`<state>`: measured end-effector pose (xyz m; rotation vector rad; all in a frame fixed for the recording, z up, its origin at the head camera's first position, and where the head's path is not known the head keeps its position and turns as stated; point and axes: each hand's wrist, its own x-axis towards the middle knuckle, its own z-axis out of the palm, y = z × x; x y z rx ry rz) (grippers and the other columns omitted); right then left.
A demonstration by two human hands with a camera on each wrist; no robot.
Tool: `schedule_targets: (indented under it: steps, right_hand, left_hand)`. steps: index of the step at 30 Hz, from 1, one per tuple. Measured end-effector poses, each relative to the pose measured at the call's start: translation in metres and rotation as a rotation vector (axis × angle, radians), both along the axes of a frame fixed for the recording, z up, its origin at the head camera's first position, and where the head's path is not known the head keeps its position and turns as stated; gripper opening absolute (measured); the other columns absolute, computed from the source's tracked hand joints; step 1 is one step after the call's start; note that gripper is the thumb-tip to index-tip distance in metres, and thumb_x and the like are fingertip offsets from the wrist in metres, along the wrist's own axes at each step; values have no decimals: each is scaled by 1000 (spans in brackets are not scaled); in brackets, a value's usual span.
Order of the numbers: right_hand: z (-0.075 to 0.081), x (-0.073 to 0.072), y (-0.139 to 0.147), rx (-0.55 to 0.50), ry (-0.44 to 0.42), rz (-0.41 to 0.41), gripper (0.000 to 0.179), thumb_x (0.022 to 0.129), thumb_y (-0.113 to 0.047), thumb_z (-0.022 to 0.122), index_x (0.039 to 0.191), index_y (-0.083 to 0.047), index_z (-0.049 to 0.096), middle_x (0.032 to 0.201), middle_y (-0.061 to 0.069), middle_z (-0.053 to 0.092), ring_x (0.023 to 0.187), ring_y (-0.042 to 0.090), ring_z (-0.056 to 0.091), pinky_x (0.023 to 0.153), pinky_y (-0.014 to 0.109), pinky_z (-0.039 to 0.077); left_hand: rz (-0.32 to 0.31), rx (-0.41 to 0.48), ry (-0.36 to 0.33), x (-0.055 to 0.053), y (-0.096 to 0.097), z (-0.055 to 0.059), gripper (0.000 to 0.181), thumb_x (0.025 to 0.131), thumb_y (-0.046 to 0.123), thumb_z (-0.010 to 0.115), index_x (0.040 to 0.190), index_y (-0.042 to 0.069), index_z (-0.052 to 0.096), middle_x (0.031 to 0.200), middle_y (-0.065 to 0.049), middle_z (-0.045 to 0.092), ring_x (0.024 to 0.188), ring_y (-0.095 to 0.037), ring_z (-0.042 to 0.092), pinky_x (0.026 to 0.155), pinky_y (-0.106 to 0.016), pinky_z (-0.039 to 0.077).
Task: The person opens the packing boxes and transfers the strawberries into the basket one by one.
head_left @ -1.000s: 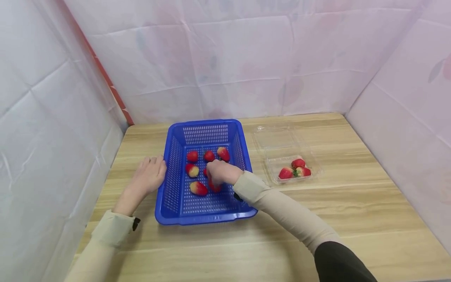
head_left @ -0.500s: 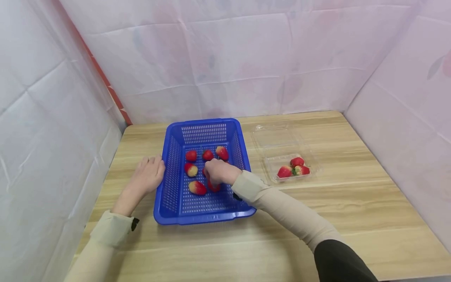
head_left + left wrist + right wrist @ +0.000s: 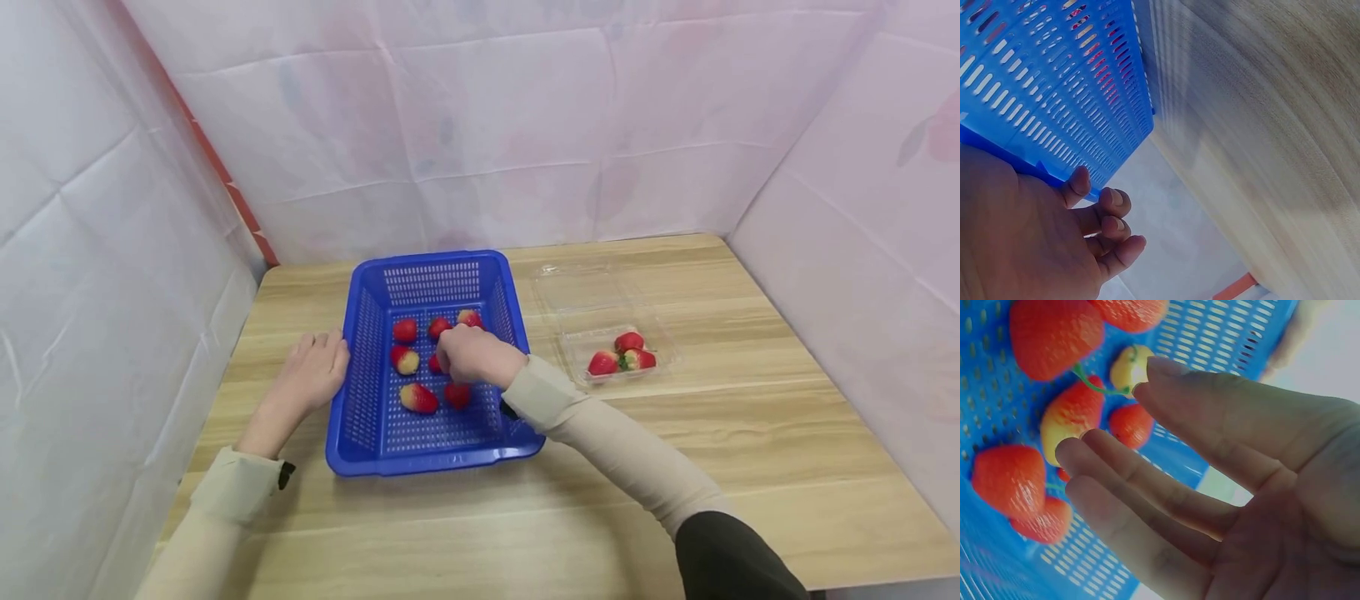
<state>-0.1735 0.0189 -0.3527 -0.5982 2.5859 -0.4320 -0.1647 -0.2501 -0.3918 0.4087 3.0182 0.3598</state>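
A blue slotted plastic basket (image 3: pixel 435 462) holds several red and yellowish strawberries, among them a front-left strawberry (image 3: pixel 418 398) and a front-right strawberry (image 3: pixel 457 396). Over the basket's right half hovers my right hand (image 3: pixel 476 354), its thumb and fingers spread apart with nothing between them in the right wrist view. It covers part of the strawberries below. Green stems show on some fruit, such as a large strawberry (image 3: pixel 1055 337). Outside the basket's left wall, my left hand (image 3: pixel 1041 231) touches the rim, fingers loosely bent in the left wrist view.
An opened clear plastic clamshell box (image 3: pixel 573 346) lies right of the basket, with 3 strawberries (image 3: pixel 626 354) in its near half. The wooden table (image 3: pixel 750 400) is bounded by pale cloth walls (image 3: pixel 487 125) at the back and both sides.
My right hand has risen a little from the front-right strawberry toward the back of the basket, so that strawberry now shows fully. My left hand stays at the rim.
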Motion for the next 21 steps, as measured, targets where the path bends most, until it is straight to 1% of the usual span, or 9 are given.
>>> schedule_targets:
  steps: [4,8,11,15,19,21]
  right_hand:
    - [10,1,9,-25,35,-2,23,85,0,70,106,-8,74,100,5,65,83,20,60,71,32,54]
    - [18,1,19,-21,86,-5,24,83,2,68,104,-8,75,104,6,61,86,23,58,68,33,52]
    - [22,2,29,-33,107,-16,21,82,3,69,99,-7,74,104,5,64,86,22,60,68,32,52]
    - [27,1,48,-68,156,-27,17,79,6,67,91,-4,74,95,8,68,81,23,60,67,32,52]
    - [32,-2,72,-87,212,-28,18,71,9,65,86,1,71,91,13,68,80,24,59,71,37,52]
    - [34,-4,86,-103,219,-40,18,70,9,65,85,3,71,90,14,68,78,25,58,70,39,51]
  left_hand:
    - [-3,6,-5,-1,-1,0,42,107,30,13,109,4,46,102,-18,55,94,-37,43,81,-50,35]
    - [-4,12,-9,-2,-1,-1,42,107,31,12,108,5,46,102,-17,54,94,-36,43,81,-50,35]
    - [-8,10,-8,-1,0,0,42,107,31,13,108,5,45,101,-17,54,94,-36,43,80,-49,35]
    - [-9,1,-1,-1,0,-1,40,107,29,14,106,4,45,99,-17,54,92,-36,43,78,-48,35]
    - [-6,1,1,-2,0,0,39,107,29,14,106,4,45,98,-17,54,91,-35,43,77,-47,34]
    - [-6,6,-3,-1,0,0,40,107,29,14,107,4,45,99,-17,54,91,-35,43,78,-47,34]
